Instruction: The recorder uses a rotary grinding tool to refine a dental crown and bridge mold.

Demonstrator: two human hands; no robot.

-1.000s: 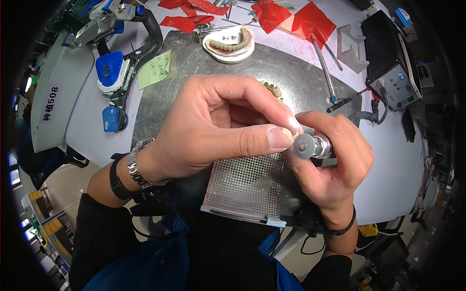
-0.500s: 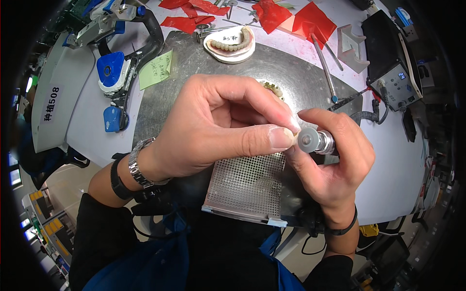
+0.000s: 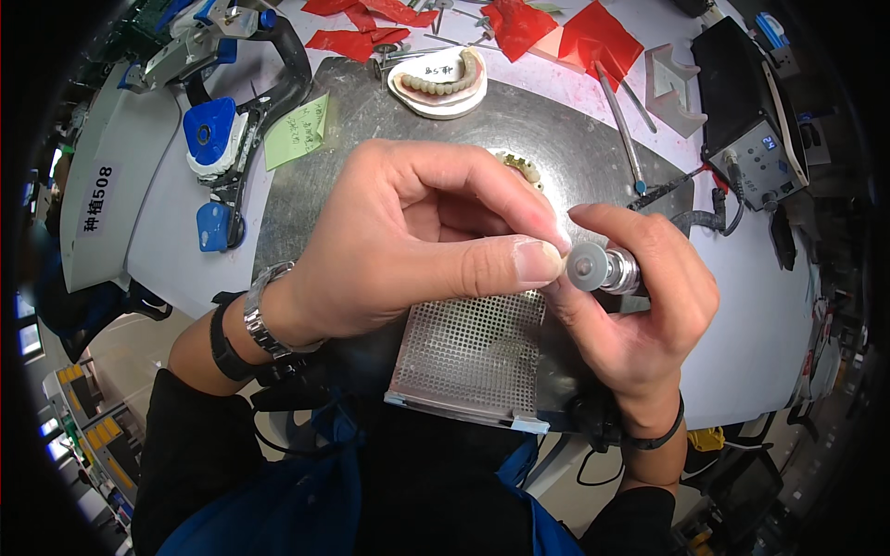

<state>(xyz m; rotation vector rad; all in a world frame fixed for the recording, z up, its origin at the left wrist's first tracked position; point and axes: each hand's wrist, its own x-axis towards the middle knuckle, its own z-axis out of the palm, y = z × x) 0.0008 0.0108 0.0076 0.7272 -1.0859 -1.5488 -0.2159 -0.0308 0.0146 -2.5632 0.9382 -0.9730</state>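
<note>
Basically, your left hand (image 3: pixel 445 241) has its grip pinched, thumb and index fingertip together on a small pale piece (image 3: pixel 564 263), mostly hidden, just beside the grey disc (image 3: pixel 586 267). Your right hand (image 3: pixel 649 296) has its grip closed round the handpiece (image 3: pixel 623 271) behind that disc. Main risk: skin. Left fingertips sit right by the disc's edge, so a slip of either wrist could nick thumb or index. Can't tell if the disc is spinning. Second: the piece looks tiny, little to hold, so if the disc snags it, it could flick out, maybe onto the perforated grate (image 3: pixel 473 357) or the metal plate (image 3: pixel 357 102). Also, your fingers cover most of it, so bad contact could go unnoticed.
</note>
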